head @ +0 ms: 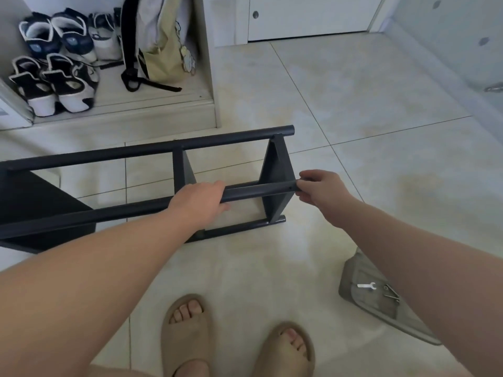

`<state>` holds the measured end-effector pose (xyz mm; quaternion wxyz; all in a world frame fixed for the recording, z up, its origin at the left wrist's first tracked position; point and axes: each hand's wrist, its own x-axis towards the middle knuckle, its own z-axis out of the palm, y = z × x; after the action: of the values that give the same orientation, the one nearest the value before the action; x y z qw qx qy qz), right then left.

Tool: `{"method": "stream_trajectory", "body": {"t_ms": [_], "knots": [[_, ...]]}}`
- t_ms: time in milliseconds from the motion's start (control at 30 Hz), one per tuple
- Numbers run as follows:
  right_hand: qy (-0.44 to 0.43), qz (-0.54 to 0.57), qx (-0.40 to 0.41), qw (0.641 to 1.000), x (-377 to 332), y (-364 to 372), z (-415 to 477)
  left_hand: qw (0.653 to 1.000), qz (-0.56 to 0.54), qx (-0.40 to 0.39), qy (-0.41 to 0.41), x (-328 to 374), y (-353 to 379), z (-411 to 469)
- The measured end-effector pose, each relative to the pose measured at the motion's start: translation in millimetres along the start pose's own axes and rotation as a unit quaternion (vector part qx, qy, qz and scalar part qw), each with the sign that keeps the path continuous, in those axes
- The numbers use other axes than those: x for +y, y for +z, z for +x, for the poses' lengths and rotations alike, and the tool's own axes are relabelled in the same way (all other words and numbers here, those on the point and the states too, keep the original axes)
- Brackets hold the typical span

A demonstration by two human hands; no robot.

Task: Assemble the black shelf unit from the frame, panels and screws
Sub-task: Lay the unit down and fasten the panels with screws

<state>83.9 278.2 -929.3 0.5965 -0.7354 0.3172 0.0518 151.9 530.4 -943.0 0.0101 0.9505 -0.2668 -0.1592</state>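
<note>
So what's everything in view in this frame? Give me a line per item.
Black shelf unit: one, black, on its side on the tiled floor.
Shoes: about five, navy, black and white, in the open cubby at upper left.
Bag: one, cream with a black strap, in the cubby beside the shoes.
Door: one, white, far end.
Tray: one, grey, on the floor at lower right.
Wrench: one, silver, on the tray.
Screws: count unclear, dark, on the tray.
Slippers: two, beige, on the person's feet.
Left hand: grips the unit's near tube mid-length.
Right hand: fingers pinch that tube's right end.
</note>
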Motion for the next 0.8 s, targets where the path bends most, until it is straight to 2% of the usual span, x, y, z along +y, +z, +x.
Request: {"method": "stream_trajectory", "body": {"t_ms": [100, 167, 300, 367, 533, 800], "knots": [[-0.004, -0.037, -0.008, 0.999, -0.2, -9.3, -13.0, 1.000, -0.021, -0.008, 0.007, 3.4, -8.3, -9.2], [-0.017, -0.106, 0.001, 0.994, 3.4, -23.8, -26.0, 0.999, -0.006, 0.022, 0.024, 13.0, -16.2, -16.7], [-0.057, -0.305, 0.006, 0.951, 19.5, -64.2, -52.7, 0.989, 0.003, 0.119, 0.091, 47.3, -29.3, -26.9], [-0.051, -0.358, -0.005, 0.932, 28.4, -85.3, -62.4, 0.982, 0.002, 0.127, 0.138, 67.9, -28.7, -28.8], [0.001, -0.448, -0.029, 0.894, 53.4, -136.5, -73.4, 0.975, 0.021, 0.062, 0.213, 124.1, -9.4, -21.9], [0.127, -0.489, -0.079, 0.859, 145.7, -191.6, -44.1, 0.956, 0.010, -0.059, 0.288, 206.8, 64.6, -0.6]]}}
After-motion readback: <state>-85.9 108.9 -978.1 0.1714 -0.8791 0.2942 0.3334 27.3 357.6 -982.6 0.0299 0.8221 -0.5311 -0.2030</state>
